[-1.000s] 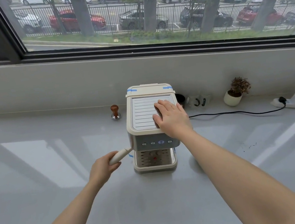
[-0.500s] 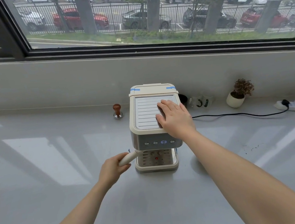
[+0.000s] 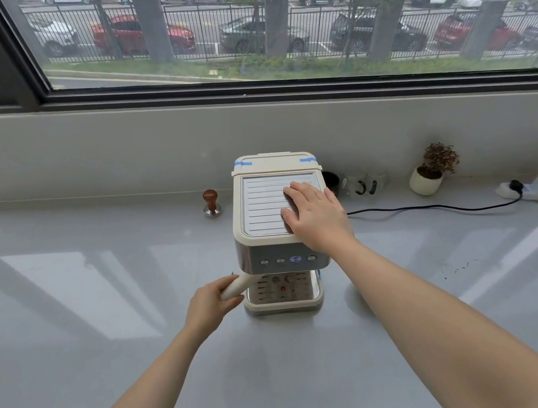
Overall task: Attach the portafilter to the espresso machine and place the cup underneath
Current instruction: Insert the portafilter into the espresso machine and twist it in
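Note:
A cream espresso machine [image 3: 262, 204] stands on the grey counter [image 3: 101, 296] under the window. My left hand [image 3: 210, 303] grips the cream handle of the portafilter [image 3: 234, 286], which sticks out to the left from under the machine's front; its basket end is hidden beneath the machine head. My right hand [image 3: 317, 214] lies flat, fingers spread, on the right side of the ribbed top plate. A clear glass cup [image 3: 363, 185] with black markings stands behind the machine on the right, by the wall.
A wood-handled tamper [image 3: 211, 202] stands left of the machine near the wall. A dark round container [image 3: 331, 179] sits behind the machine. A small potted plant [image 3: 430, 169] and a power strip [image 3: 528, 189] with a black cable [image 3: 434, 208] lie to the right.
My left hand has swung the portafilter handle rightward, closer to the machine's front. My right hand stays pressed on the top. The view has shifted slightly.

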`<state>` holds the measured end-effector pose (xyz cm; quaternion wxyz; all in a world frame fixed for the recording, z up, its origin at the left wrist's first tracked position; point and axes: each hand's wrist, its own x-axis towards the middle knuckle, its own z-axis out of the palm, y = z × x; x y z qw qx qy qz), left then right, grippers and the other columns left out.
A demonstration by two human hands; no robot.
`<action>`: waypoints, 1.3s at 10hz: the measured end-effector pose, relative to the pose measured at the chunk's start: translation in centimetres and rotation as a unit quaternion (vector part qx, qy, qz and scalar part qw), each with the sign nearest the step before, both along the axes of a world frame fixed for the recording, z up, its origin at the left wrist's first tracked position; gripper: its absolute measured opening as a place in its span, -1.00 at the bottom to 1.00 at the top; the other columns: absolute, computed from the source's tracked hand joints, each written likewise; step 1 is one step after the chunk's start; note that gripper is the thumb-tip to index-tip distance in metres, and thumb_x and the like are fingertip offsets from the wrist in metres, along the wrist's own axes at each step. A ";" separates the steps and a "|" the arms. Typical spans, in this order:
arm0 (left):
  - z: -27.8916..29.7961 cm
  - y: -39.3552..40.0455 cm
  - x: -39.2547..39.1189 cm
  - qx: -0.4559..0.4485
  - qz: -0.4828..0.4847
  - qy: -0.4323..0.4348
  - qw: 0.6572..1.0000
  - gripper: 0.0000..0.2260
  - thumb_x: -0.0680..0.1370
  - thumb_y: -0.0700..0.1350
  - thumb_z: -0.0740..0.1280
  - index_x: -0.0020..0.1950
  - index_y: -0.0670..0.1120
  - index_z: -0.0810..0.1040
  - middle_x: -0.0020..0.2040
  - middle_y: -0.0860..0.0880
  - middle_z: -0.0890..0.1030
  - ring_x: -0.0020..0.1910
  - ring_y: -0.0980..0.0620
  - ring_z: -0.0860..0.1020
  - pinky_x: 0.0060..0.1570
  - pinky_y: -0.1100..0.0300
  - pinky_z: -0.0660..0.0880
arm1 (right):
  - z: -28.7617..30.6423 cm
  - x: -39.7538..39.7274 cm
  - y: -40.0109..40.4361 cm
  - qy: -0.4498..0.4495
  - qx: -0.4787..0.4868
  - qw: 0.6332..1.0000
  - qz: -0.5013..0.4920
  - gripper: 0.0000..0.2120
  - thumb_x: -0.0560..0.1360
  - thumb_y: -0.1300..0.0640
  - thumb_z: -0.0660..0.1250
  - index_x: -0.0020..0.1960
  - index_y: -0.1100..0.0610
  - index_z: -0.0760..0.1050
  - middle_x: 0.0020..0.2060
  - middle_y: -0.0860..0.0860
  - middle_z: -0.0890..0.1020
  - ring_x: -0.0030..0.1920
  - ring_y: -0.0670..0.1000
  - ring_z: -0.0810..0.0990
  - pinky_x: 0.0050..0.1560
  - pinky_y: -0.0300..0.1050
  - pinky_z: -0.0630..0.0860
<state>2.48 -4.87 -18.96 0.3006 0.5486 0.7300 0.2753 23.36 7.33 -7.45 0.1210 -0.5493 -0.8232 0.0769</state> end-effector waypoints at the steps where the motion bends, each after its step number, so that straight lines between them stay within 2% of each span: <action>1: 0.4 0.2 -0.5 0.006 -0.004 0.000 1.000 -0.72 0.45 -0.13 0.46 0.12 0.12 0.63 -0.10 0.05 0.70 -0.11 -0.05 0.60 -0.12 0.01 0.53 | -0.1 0.0 0.0 -0.001 0.000 1.000 0.000 -0.48 0.58 -0.15 -0.05 0.51 -0.06 0.13 0.54 -0.11 0.18 0.55 -0.08 0.06 0.55 0.04 -0.10; 2: 0.8 0.6 -0.9 0.012 -0.013 0.010 1.000 -0.72 0.45 -0.14 0.46 0.11 0.12 0.63 -0.10 0.06 0.69 -0.13 -0.04 0.60 -0.13 0.01 0.53 | -0.1 0.0 0.0 0.005 0.001 1.000 -0.001 -0.49 0.58 -0.15 -0.04 0.51 -0.06 0.14 0.54 -0.12 0.18 0.54 -0.09 0.06 0.55 0.04 -0.10; 4: 0.4 -0.6 0.6 0.016 0.012 -0.023 1.000 -0.70 0.45 -0.15 0.46 0.11 0.17 0.62 -0.11 0.06 0.69 -0.13 -0.06 0.60 -0.14 0.06 0.52 | -0.2 0.0 0.0 0.007 0.003 1.000 -0.002 -0.49 0.58 -0.15 -0.04 0.50 -0.07 0.15 0.54 -0.12 0.19 0.54 -0.08 0.06 0.55 0.04 -0.09; 5: -0.2 -1.9 2.9 0.027 0.060 -0.054 0.996 -0.67 0.45 -0.17 0.45 0.17 0.11 0.60 -0.14 0.07 0.67 -0.16 -0.03 0.58 -0.24 0.27 0.44 | -0.2 0.0 0.0 0.009 0.002 1.000 -0.001 -0.49 0.58 -0.15 -0.04 0.50 -0.06 0.15 0.54 -0.12 0.19 0.54 -0.09 0.06 0.56 0.04 -0.09; 6: -0.5 -2.8 5.5 0.029 0.108 -0.074 0.991 -0.65 0.47 -0.17 0.42 0.23 0.06 0.56 -0.11 0.10 0.64 -0.17 0.02 0.56 -0.28 0.27 0.41 | -0.1 0.0 0.1 0.007 0.003 1.000 -0.001 -0.49 0.58 -0.15 -0.04 0.51 -0.06 0.15 0.54 -0.12 0.19 0.54 -0.09 0.06 0.56 0.04 -0.09; 7: -0.5 -3.4 7.5 0.017 0.124 -0.074 0.989 -0.65 0.50 -0.14 0.39 0.28 0.03 0.51 -0.02 0.05 0.65 -0.16 -0.01 0.54 -0.23 0.14 0.39 | -0.1 0.1 0.0 0.006 0.002 1.000 -0.002 -0.49 0.58 -0.15 -0.04 0.51 -0.06 0.15 0.54 -0.12 0.19 0.54 -0.09 0.06 0.56 0.03 -0.10; 8: -0.4 -3.6 8.2 0.001 0.125 -0.049 0.991 -0.65 0.52 -0.11 0.35 0.30 0.04 0.46 0.06 0.03 0.65 -0.15 -0.03 0.54 -0.20 0.11 0.40 | -0.1 0.0 0.0 0.008 0.000 1.000 -0.003 -0.49 0.58 -0.15 -0.04 0.50 -0.06 0.15 0.54 -0.12 0.19 0.54 -0.09 0.06 0.56 0.03 -0.10; 9: -0.1 -3.1 7.4 -0.050 0.092 -0.054 0.993 -0.70 0.51 -0.10 0.31 0.24 0.05 0.44 -0.01 0.00 0.65 -0.27 -0.08 0.62 -0.27 0.08 0.55 | -0.1 0.0 0.0 0.008 0.001 1.000 -0.002 -0.49 0.58 -0.15 -0.04 0.51 -0.06 0.15 0.54 -0.12 0.19 0.55 -0.09 0.06 0.56 0.04 -0.10; 10: 1.1 -1.8 6.2 -0.136 0.033 -0.121 0.983 -0.76 0.50 -0.10 0.27 0.16 -0.02 0.44 -0.18 -0.07 0.63 -0.47 -0.01 0.59 -0.47 0.17 0.53 | -0.1 0.0 0.0 0.006 0.000 1.000 -0.002 -0.48 0.58 -0.15 -0.04 0.51 -0.06 0.14 0.54 -0.11 0.18 0.55 -0.08 0.06 0.56 0.04 -0.10; 11: 2.1 -0.8 5.6 -0.185 0.003 -0.207 0.961 -0.78 0.54 -0.06 0.29 0.13 -0.12 0.46 -0.25 -0.11 0.58 -0.52 -0.02 0.53 -0.52 0.19 0.49 | -0.1 0.0 -0.1 0.004 0.001 1.000 -0.002 -0.49 0.58 -0.15 -0.04 0.51 -0.06 0.14 0.54 -0.11 0.19 0.55 -0.07 0.06 0.56 0.05 -0.09; 13: 1.0 -0.4 6.4 -0.163 0.060 -0.273 0.946 -0.80 0.56 -0.05 0.30 -0.10 -0.19 0.47 -0.40 -0.06 0.42 -0.61 0.04 0.32 -0.58 0.22 0.31 | 0.0 -0.1 -0.2 0.008 0.002 1.000 -0.006 -0.49 0.58 -0.14 -0.04 0.50 -0.06 0.15 0.53 -0.12 0.19 0.54 -0.08 0.07 0.56 0.07 -0.08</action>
